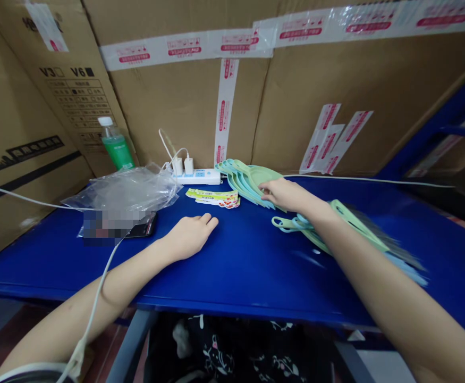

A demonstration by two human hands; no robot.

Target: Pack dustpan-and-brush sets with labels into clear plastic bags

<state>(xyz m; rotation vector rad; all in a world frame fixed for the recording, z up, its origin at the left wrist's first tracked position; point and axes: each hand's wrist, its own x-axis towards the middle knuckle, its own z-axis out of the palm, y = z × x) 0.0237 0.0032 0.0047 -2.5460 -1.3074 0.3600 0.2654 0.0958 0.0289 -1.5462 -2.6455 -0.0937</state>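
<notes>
As the left hand [190, 234] rests open on the blue table [236, 266], the right hand [284, 194] lays loose fingers on the dustpan stack [244, 178] beside the power strip [198, 176]; best to pinch only the top one.

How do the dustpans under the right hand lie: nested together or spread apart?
Nested: the dustpans overlap in one fanned stack, and the right hand rests on the top one.

Power strip [198, 176] behind labels [214, 198], dustpan stack [248, 181] right of them, bags [124, 191] left
</notes>
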